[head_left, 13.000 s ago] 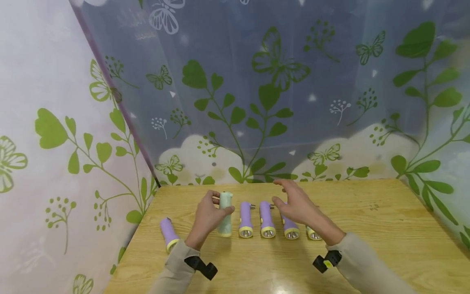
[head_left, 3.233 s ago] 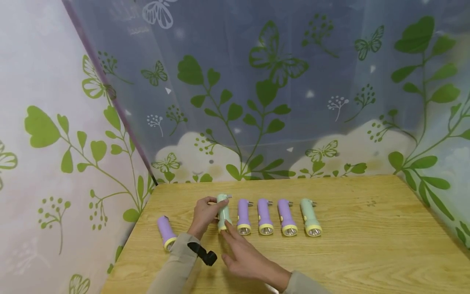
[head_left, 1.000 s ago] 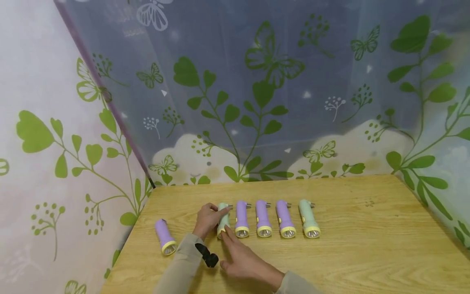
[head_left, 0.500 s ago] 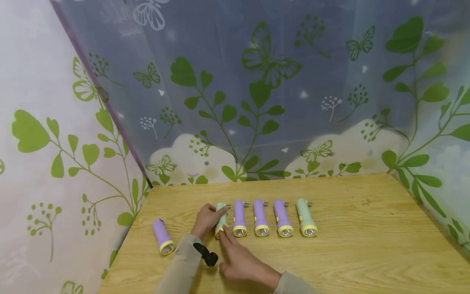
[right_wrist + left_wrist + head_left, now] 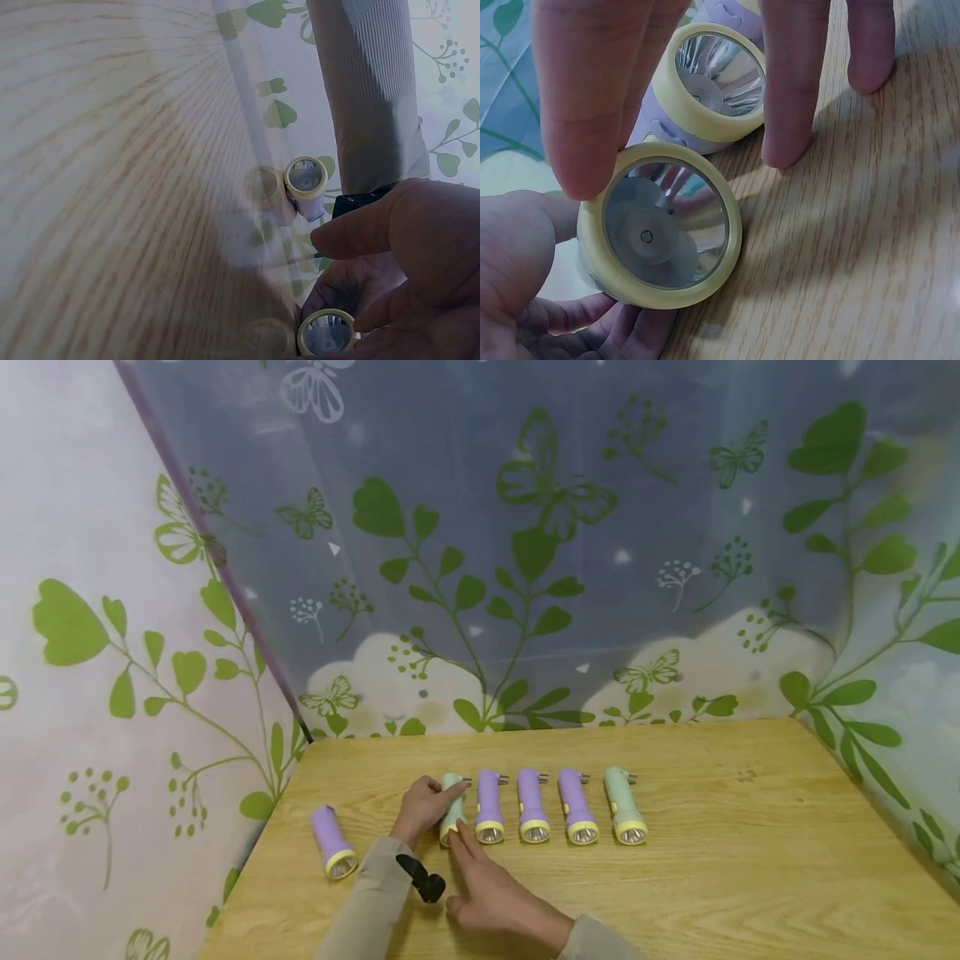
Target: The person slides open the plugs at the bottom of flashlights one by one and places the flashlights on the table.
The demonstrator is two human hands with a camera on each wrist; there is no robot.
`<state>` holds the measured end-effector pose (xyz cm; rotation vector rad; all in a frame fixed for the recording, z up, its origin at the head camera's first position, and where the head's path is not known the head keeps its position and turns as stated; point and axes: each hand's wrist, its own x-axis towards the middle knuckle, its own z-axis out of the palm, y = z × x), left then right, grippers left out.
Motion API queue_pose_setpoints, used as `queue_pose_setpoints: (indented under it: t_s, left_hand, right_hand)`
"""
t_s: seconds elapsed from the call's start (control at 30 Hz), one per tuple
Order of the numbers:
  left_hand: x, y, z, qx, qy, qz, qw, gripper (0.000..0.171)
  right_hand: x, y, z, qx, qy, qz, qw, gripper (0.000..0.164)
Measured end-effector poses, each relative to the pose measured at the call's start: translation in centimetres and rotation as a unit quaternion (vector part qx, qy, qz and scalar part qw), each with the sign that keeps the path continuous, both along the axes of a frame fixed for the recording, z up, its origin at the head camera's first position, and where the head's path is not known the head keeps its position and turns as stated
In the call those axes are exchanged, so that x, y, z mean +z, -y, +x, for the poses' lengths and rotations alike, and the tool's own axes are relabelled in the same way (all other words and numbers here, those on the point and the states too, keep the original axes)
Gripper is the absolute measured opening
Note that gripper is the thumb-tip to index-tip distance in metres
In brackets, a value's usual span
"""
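Observation:
My left hand (image 5: 422,810) grips a mint-green flashlight (image 5: 453,810) from its left side, thumb across the top of the body. It lies on the table at the left end of a row, with plug prongs pointing right. My right hand (image 5: 491,889) reaches in from the front, and its straight fingers touch the flashlight's yellow head. In the left wrist view, one fingertip (image 5: 589,176) rests on the yellow rim (image 5: 733,232), while the left fingers curl beneath. Right beside it is a purple flashlight (image 5: 490,806).
Two more purple flashlights (image 5: 533,806) (image 5: 577,806) and another mint-green flashlight (image 5: 626,806) continue the row rightward. A separate purple flashlight (image 5: 333,843) lies tilted near the table's left edge. Leaf-printed curtains (image 5: 547,568) stand behind the wooden table (image 5: 750,843) and at its sides.
Since the oldest frame, the held green flashlight has been lowered into line with its prongs showing, and my right hand has come over to its head. Over the last half second, almost nothing moves.

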<state>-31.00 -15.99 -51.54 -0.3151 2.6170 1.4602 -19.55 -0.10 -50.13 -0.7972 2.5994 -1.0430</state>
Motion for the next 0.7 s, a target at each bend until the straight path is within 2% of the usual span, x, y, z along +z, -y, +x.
queue_pose_setpoints:
  t_s: [0.17,0.53,0.7]
  left_hand:
    - [0.10,-0.09,-0.02,0.001,-0.001,-0.003,1.0000,0.048]
    - [0.02,-0.15,0.02,0.004,-0.004,-0.007,1.0000,0.046]
    - [0.00,-0.22,0.04,0.003,-0.008,-0.025,0.9996,0.048]
  right_hand:
    - [0.01,-0.08,0.01,-0.003,-0.006,-0.005,1.000,0.093]
    - [-0.14,-0.09,-0.12,0.000,0.011,-0.017,1.000,0.091]
    - [0.07,-0.08,-0.15,-0.002,0.019,-0.019,1.000,0.090]
